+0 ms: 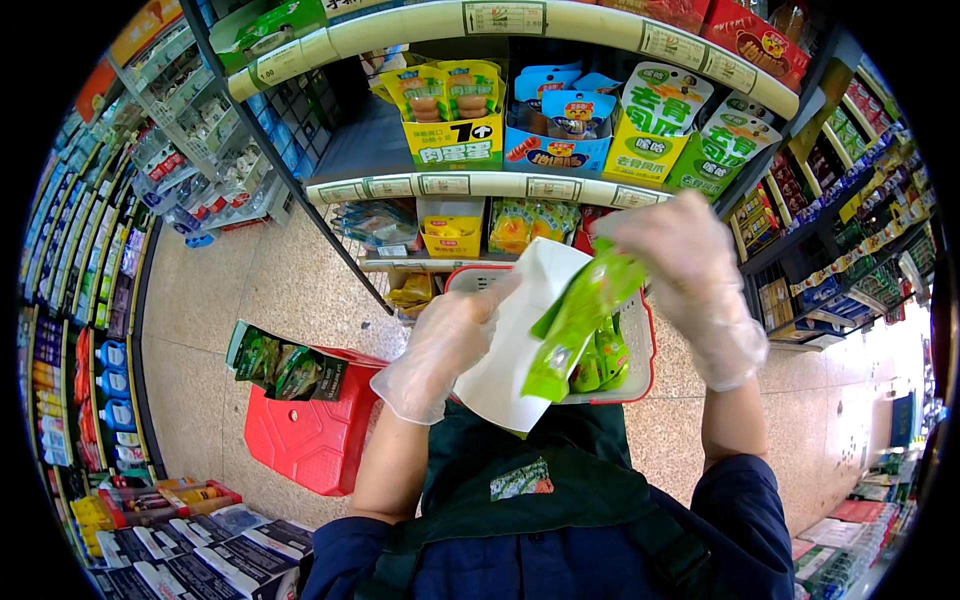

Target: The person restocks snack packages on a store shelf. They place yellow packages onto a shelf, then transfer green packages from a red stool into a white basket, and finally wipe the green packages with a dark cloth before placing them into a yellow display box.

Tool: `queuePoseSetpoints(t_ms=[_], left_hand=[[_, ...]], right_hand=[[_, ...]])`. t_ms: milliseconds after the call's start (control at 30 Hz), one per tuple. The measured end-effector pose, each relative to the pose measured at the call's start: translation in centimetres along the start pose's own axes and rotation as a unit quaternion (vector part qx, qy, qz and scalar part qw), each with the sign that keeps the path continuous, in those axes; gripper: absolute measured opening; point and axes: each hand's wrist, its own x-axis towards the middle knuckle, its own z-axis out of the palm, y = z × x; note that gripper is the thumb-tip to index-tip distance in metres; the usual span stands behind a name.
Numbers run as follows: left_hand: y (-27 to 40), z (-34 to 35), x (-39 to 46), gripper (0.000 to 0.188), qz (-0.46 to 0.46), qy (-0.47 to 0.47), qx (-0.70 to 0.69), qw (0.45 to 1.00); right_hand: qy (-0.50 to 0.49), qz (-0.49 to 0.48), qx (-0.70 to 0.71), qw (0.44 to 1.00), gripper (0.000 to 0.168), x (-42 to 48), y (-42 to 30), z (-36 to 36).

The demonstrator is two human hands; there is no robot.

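My left hand (454, 341), in a clear plastic glove, grips the edge of a white cardboard display box (499, 367), tilted with its pale inside showing. My right hand (679, 262), gloved too and blurred, has hold of the top of some bright green snack packets (589, 315). They hang over the box's right side; how many there are cannot be told. Below both hands is a white plastic basket with a red rim (651, 352). More green packets (604, 360) lie inside it, partly hidden by the box and the held packets.
Ahead stands a shelf unit (360, 146) with yellow, blue and green snack boxes (559, 146). On the left, a red plastic stool (307, 439) bears an open box of dark green packets (289, 367). Dark cartons (210, 555) lie lower left; stocked shelves (832, 247) line the right.
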Motion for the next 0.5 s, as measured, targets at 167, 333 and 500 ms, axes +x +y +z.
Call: queuePoseSetpoints(t_ms=[167,333,500], left_hand=[[-0.6,-1.9,-1.3,0.051,-0.003,0.12,0.005,0.993],[-0.8,-3.6,-2.1,0.051,-0.05,0.199,0.005,0.979],[-1.2,-3.8,-2.4,0.054,-0.026,0.25,0.014,0.968]], right_hand=[[0.113,0.262,0.123,0.951,0.018,-3.2,1.8,-2.3],[0.006,0.33,0.126,0.935,0.02,-7.8,3.1,0.4],[-0.126,0.251,0.062,0.958,0.014,-10.1,1.0,6.9]])
